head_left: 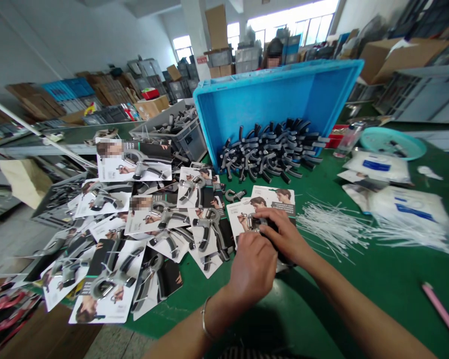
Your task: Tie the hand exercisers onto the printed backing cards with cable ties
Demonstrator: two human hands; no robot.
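Right hand (284, 233): spreading over the hand grip (251, 222), beside its coiled end.
Left hand (253, 264): bunching close against the right; neither grasp clearly showing.
Hand grip: lying beneath both, over printed card (235, 214); long axis hiding.

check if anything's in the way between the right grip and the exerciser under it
Nothing visible: the right grip lies over the exerciser, though the left grip hides part of it.

Left hand (253, 265) and right hand (282, 233) meet at a hand gripper (251, 222) over a printed card (236, 213); white cable ties (331, 225) fan out alongside, blue crate (262, 99) tilted behind!
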